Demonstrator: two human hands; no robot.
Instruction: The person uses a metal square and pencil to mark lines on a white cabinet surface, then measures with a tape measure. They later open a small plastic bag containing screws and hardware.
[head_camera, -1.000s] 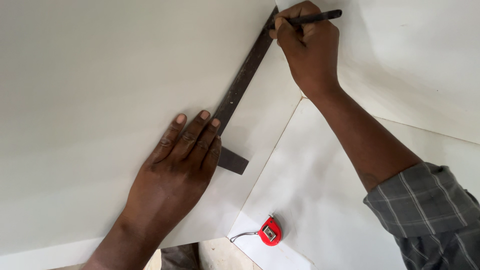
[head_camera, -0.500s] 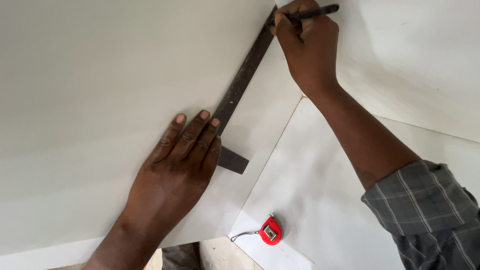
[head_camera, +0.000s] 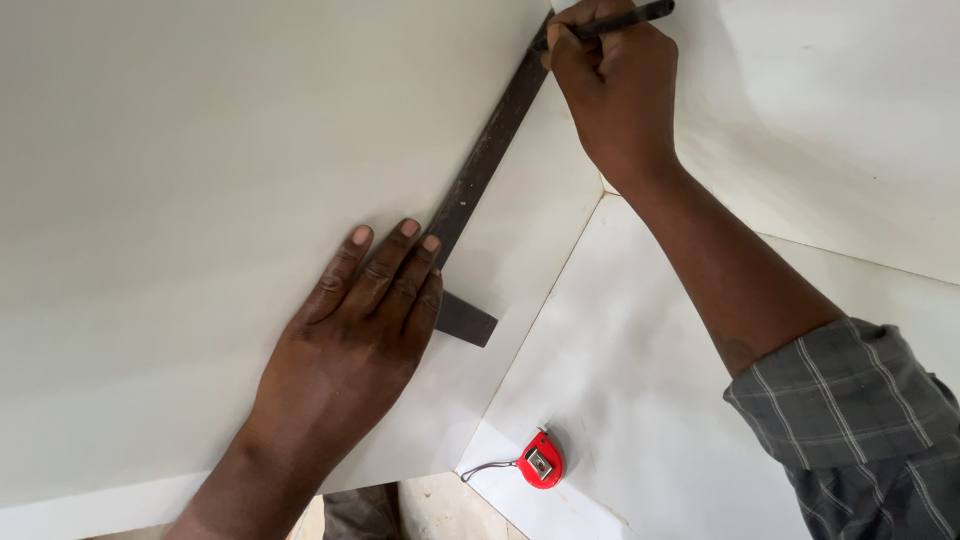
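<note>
1. The left hand (head_camera: 350, 340) is lying flat, fingers spread and pressing down on the corner of a dark metal square (head_camera: 480, 175), where its long blade meets the short stock that is sticking out just right of the fingers.
2. The square's long axis is running diagonally, from the left fingertips up and to the right, across the large white board (head_camera: 200, 200), towards the top edge of the view.
3. The right hand (head_camera: 615, 90) is sitting at the far upper end of that blade, its grip closed tight around a dark pencil (head_camera: 640, 12), with the tip end hidden behind the fingers, touching or just beside the blade's edge; which, I cannot tell.
4. So the two hands are holding opposite ends of one line: the left is anchoring the near end, the right is working the far end, and the blade is lying between them.
5. The left hand's grip is not closing on anything; it is open and pushing flat.
6. A second white panel (head_camera: 650, 350) is lying lower right under the right forearm, and a small red tape measure (head_camera: 540, 462) is resting on it, well apart from both hands.
</note>
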